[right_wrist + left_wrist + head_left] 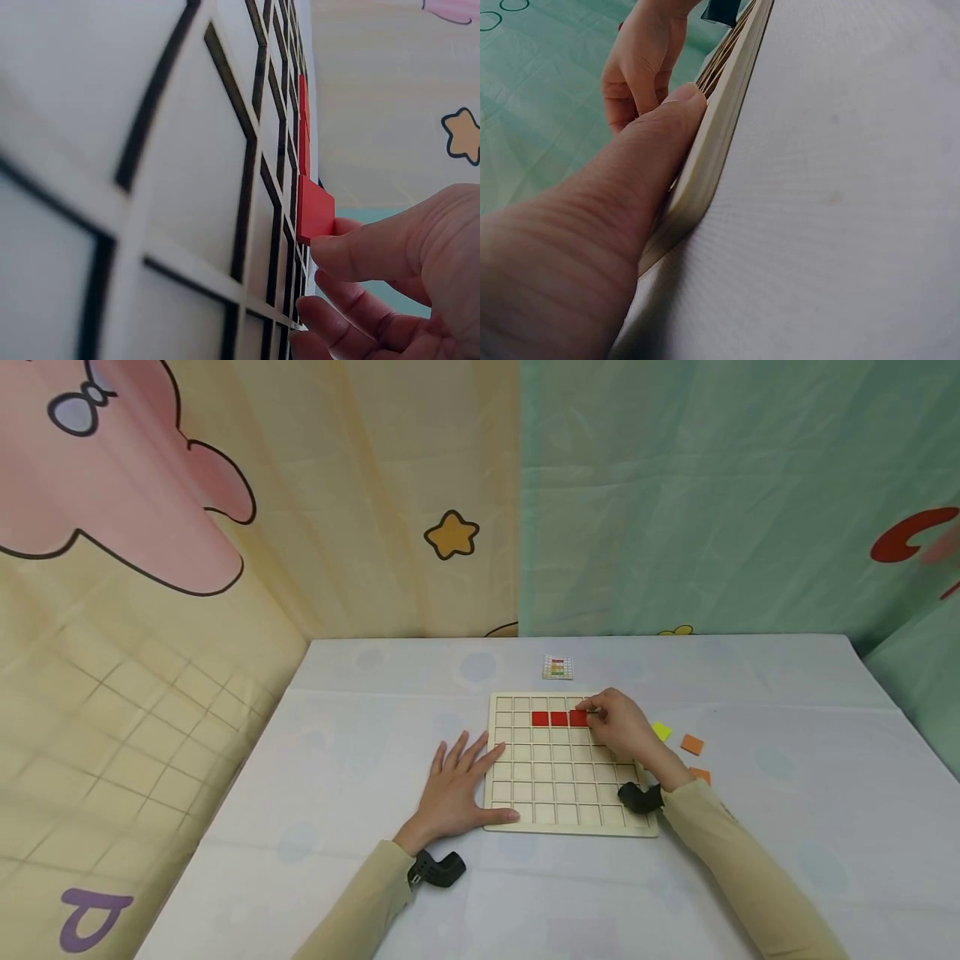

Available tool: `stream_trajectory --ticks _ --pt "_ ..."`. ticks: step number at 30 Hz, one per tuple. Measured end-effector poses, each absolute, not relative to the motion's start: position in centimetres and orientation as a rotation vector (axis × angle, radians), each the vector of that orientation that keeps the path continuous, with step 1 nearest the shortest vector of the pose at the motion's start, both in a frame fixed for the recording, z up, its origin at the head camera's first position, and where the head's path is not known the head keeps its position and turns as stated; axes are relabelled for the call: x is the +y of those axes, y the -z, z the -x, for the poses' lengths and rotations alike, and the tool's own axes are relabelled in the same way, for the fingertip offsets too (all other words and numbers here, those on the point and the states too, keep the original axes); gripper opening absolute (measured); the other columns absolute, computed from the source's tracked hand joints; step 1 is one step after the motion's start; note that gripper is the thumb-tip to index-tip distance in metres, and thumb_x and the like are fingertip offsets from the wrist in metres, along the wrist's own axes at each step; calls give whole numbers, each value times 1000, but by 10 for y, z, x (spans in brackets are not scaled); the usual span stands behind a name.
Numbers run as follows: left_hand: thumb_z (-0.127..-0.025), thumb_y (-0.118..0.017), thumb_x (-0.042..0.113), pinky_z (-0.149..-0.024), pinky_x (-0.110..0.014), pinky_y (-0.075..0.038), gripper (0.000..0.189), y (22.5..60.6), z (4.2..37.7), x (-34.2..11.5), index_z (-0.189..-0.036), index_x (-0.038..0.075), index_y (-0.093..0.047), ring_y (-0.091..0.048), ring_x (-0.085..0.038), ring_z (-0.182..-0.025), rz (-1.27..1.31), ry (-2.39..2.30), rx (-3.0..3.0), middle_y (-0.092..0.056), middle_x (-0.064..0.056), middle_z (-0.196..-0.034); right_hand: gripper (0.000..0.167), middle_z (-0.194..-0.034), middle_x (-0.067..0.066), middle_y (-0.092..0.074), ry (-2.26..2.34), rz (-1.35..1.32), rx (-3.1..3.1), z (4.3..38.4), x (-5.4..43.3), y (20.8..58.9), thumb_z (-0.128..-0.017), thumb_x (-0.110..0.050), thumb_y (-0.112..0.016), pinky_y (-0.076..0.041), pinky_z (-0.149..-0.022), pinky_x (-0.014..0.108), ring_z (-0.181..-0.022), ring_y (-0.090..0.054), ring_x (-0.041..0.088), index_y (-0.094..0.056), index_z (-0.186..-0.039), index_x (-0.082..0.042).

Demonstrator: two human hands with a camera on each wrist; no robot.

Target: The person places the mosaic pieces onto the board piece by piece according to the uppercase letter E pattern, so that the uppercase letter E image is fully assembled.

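At frame centre, wooden grid board [570,768] on table [337,760]. Right hand [618,722] pinches third red tile [578,718] in board's second row, beside two seated red tiles [549,718]. Left hand [457,785] flat, fingers spread, thumb against board's lower-left edge. Right fingertips partly hide pinched tile.

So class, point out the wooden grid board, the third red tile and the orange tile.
wooden grid board [557,777], head view, bare middle cells.
third red tile [577,718], head view, its top face.
orange tile [692,744], head view, its centre.
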State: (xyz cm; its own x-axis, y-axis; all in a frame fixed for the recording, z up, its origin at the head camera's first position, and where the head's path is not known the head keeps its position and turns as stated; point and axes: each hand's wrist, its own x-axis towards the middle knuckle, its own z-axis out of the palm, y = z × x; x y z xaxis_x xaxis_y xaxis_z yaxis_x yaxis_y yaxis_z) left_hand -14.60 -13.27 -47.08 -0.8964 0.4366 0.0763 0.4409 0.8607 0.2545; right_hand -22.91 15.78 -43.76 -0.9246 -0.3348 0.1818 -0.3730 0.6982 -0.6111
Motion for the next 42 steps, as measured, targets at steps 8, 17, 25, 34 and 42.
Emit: stream_trajectory --ticks 8,17,25,34,42 --pt "-72 -57 77 -111 -51 2 100 470 146 -133 -151 25 -27 -2 -30 -143 710 419 -3015 -15 -1 -157 21 -97 17 -56 -1013 -638 -2833 227 159 437 -89 2 -59 -46 -68 42 -78 -53 26 -68 -108 3" --pt "-71 -57 77 -111 -51 3 100 471 146 -133 -151 25 -26 -1 -29 -143 708 420 -3022 -14 -1 -158 20 -97 18 -57 -956 -664 -2850 226 158 437 -89 -1 -60 -44 -68 41 -80 -51 27 -69 -106 3" --pt "-72 -57 77 -111 -51 2 100 472 146 -134 -151 25 -27 -2 -29 -143 719 442 -3001 -16 -1 -157 23 -101 14 -59 -1106 -674 -2894 218 172 430 -91 -5 -60 -47 -77 45 -90 -55 29 -67 -112 3" --pt "-72 -57 78 -111 -51 3 100 471 146 -133 -151 25 -26 0 -28 -143 707 423 -3020 -14 0 -158 25 -112 22 -58 -1029 -521 -2899 205 215 421 -92 -7 -61 -48 -77 50 -98 -55 38 -64 -114 5" --pt "-72 -56 78 -111 -51 3 100 471 146 -133 -152 24 -26 -1 -29 -143 714 441 -3019 -14 -1 -157 34 -108 24 -59 -855 -240 -3061 200 246 420 -86 -19 -69 -46 -76 50 -93 -53 37 -67 -110 5"
